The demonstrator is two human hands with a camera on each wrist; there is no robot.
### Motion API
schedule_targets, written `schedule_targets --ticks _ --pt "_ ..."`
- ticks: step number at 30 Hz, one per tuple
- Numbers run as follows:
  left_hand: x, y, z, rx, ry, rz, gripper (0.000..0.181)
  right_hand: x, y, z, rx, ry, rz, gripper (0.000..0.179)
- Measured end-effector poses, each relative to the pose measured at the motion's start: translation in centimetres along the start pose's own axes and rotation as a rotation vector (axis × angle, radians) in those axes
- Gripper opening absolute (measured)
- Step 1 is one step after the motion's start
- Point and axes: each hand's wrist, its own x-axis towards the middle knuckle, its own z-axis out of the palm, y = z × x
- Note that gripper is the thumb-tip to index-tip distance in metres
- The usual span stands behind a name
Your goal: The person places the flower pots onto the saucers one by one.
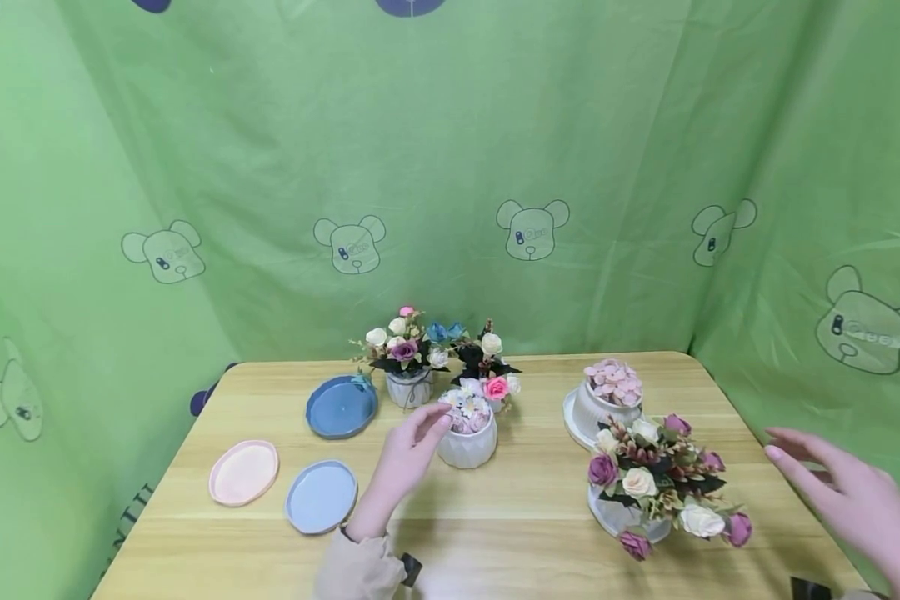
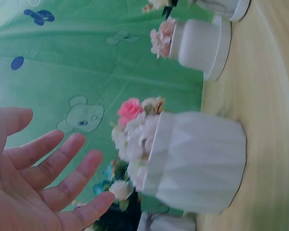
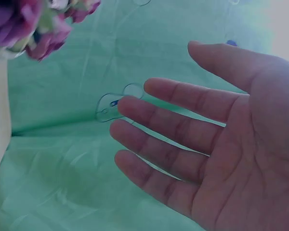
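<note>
Now my right hand [image 1: 847, 487] is well to the right of the white faceted pot [image 1: 468, 451], by the desk's [image 1: 525, 554] side edge, fingers stretched out, grasping nothing. And my left hand [image 1: 411, 448] is just left of that pot, released, fingers loose and apart from its wall; whether one grazes the blooms, I can't tell. The pot itself stands upright on the desk, packed with pale flowers. Nearer than it, the light blue plate [image 1: 322, 497] lies to its left, the purple-and-white roses [image 1: 656, 487] to its right. Left again, there's the pink plate [image 1: 244, 472]. Farther back than my pot: a pink-flowered pot [image 1: 603, 412] on its saucer, to the right; a dark blue plate [image 1: 342, 407], to the left; a tied pot [image 1: 408, 389], behind-left; then green curtain [image 1: 450, 125].
</note>
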Motion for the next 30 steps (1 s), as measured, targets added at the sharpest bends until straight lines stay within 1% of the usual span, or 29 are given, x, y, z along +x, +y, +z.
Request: schedule_targets --ticks 5,8,12,16,21,23,25,27,30 --pt "0.0 -0.3 -1.5 0.024 0.053 -0.012 0.041 -0.3 -1.4 0.1 0.001 0.060 -0.055 0.050" --pt "0.0 -0.7 -2.2 0.022 0.087 -0.031 0.040 -0.4 -2.0 0.3 -0.008 0.091 -0.093 0.049" --pt "0.1 -1.4 -3.0 0.010 0.128 -0.051 0.037 -0.5 -3.1 0.5 -0.022 0.099 -0.108 0.051" --pt "0.0 -1.7 -3.8 0.012 0.170 -0.056 0.036 -0.6 -4.7 0.5 -0.009 0.100 -0.124 0.050" --pt "-0.1 -1.8 -4.8 0.012 0.212 -0.074 0.035 -1.1 -6.5 1.0 0.016 0.085 -0.130 0.049" --pt "-0.1 -1.8 -5.1 0.002 0.226 -0.093 0.034 -1.2 -7.1 1.3 0.027 0.083 -0.137 0.049" --pt "-0.3 -0.8 -5.6 -0.006 0.230 -0.109 0.033 -1.2 -7.7 1.6 0.046 0.083 -0.148 0.048" --pt "-0.4 -0.6 -5.9 -0.026 0.236 -0.124 0.033 -1.2 -8.2 1.7 0.072 0.089 -0.168 0.046" --pt "-0.5 -0.8 -6.4 -0.048 0.245 -0.135 0.033 -1.4 -9.0 2.0 0.097 0.111 -0.200 0.043"
